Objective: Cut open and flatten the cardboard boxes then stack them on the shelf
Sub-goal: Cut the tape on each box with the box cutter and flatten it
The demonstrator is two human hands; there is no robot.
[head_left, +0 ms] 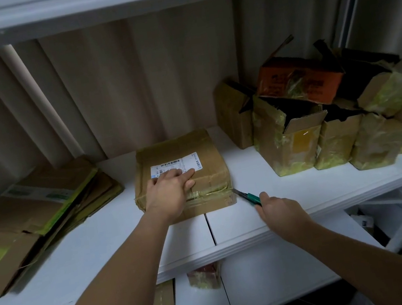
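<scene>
A brown cardboard box (202, 152) with a white shipping label and taped seams sits on the white shelf (102, 239). My left hand (169, 192) presses flat on the box's top near its front edge, fingers straight. My right hand (280, 211) grips a green utility knife (246, 196). The knife's blade tip touches the box's front right corner at the taped seam. A stack of flattened cardboard (31, 217) lies at the left end of the shelf.
Several opened boxes (323, 120) with yellowish tape, one of them orange, crowd the shelf's right end. A corrugated wall stands behind. On the lower shelf (269, 274) are a small taped box (204, 276) and a piece of cardboard.
</scene>
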